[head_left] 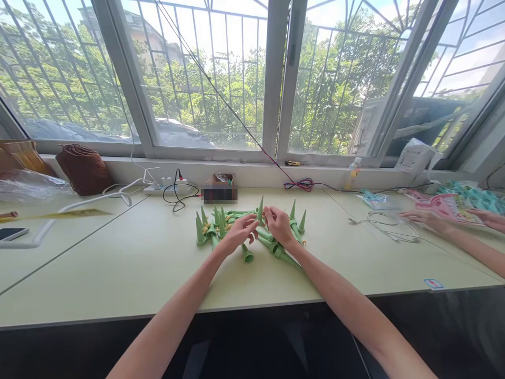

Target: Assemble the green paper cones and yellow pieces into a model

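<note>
A pale green plastic plant watering spike points upward between my two hands. My left hand is closed around its lower part, thumb and fingertips against it. My right hand is at its right side with the fingers pinched together; what they grip is too small to make out. Around both hands lie several more green spikes, some upright like this cone, others on their sides. One spike below my left hand shows its round open end. Small yellowish parts are scattered among the pile.
A small cardboard box stands behind the pile, near a power strip with black cable. Rightward lie a coiled white cable and a bottle. Another person's hands touch pink packaging. A phone lies far left.
</note>
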A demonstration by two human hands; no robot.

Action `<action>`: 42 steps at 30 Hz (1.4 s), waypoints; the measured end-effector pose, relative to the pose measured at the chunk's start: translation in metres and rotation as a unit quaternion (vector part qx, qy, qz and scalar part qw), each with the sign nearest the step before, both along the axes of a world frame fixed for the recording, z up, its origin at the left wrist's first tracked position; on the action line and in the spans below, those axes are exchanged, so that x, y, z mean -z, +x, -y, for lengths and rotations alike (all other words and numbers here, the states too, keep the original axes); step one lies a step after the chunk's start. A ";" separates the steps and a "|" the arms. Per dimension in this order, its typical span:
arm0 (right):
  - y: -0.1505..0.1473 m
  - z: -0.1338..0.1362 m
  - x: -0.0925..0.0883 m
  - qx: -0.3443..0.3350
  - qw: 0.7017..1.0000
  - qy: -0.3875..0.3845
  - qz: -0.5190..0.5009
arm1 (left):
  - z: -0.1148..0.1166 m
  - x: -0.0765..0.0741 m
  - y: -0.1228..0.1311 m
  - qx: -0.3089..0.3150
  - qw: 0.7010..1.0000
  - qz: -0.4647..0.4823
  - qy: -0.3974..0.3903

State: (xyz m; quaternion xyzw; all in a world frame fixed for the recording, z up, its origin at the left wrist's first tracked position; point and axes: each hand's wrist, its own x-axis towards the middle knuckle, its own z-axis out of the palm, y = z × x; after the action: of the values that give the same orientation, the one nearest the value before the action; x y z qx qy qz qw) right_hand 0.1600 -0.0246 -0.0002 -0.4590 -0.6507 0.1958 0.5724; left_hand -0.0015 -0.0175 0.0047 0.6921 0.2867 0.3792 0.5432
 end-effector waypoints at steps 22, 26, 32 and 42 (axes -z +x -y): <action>-0.001 0.002 0.000 -0.020 1.000 0.004 0.004 | 0.007 -0.004 0.000 0.025 0.999 -0.004 -0.037; -0.001 0.000 0.000 0.026 0.999 0.024 0.024 | 0.004 -0.006 -0.001 0.009 0.996 0.051 -0.068; -0.001 0.000 0.002 0.042 0.998 0.026 0.049 | 0.003 -0.006 -0.001 0.020 0.989 0.098 -0.105; 0.017 -0.010 0.006 0.171 0.969 0.010 0.177 | -0.004 -0.010 -0.007 -0.072 0.974 0.185 -0.107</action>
State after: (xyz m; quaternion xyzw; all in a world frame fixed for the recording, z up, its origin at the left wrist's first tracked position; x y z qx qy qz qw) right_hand 0.1767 -0.0143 -0.0064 -0.5851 -0.6551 0.0040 0.4780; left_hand -0.0081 -0.0132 0.0149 0.5251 0.2690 0.5056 0.6295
